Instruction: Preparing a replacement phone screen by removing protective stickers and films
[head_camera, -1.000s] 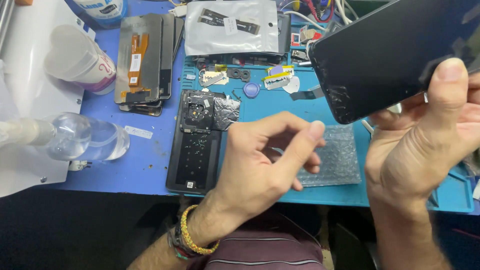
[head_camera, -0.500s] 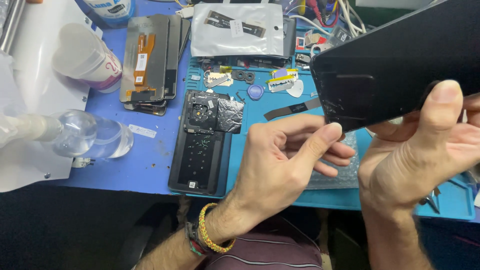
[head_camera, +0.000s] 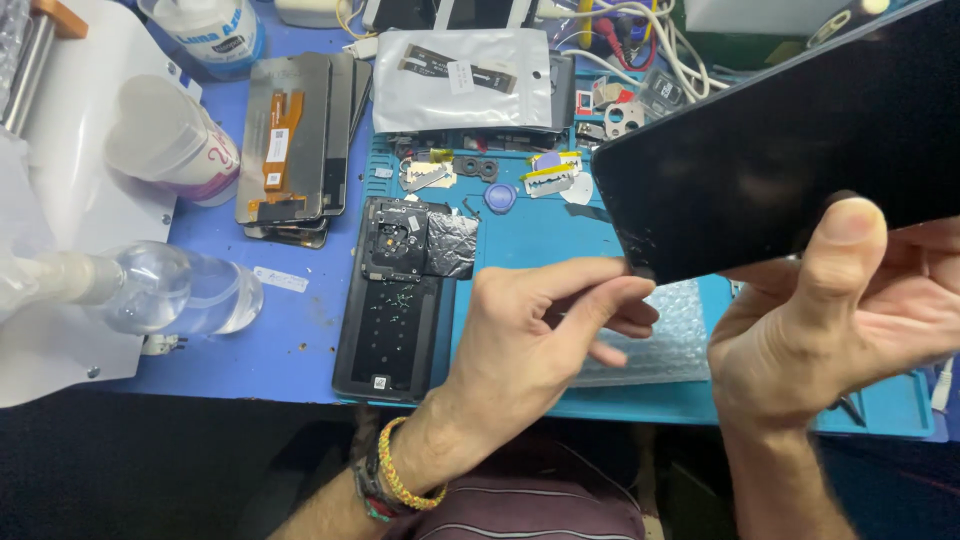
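Note:
My right hand (head_camera: 830, 320) holds a large black screen panel (head_camera: 780, 170) tilted in the air, thumb pressed on its face near the lower edge. The panel's lower left corner looks chipped. My left hand (head_camera: 540, 330), with woven bracelets at the wrist, pinches that corner between thumb and forefinger. Below and left of the hands, an opened black phone body (head_camera: 395, 300) lies face down on the bench with its inner plates showing.
A teal work mat (head_camera: 510, 250) carries small parts and a bubble-wrap piece (head_camera: 670, 340). On the blue bench lie a stack of spare screens (head_camera: 295, 140), a silver bag (head_camera: 465, 80), a clear bottle (head_camera: 170, 290) and a white tub (head_camera: 170, 140). Cables crowd the back.
The left hand has risen from over the mat to the panel's lower left corner and closed on it. The right hand has kept hold of the panel, now nearer the camera.

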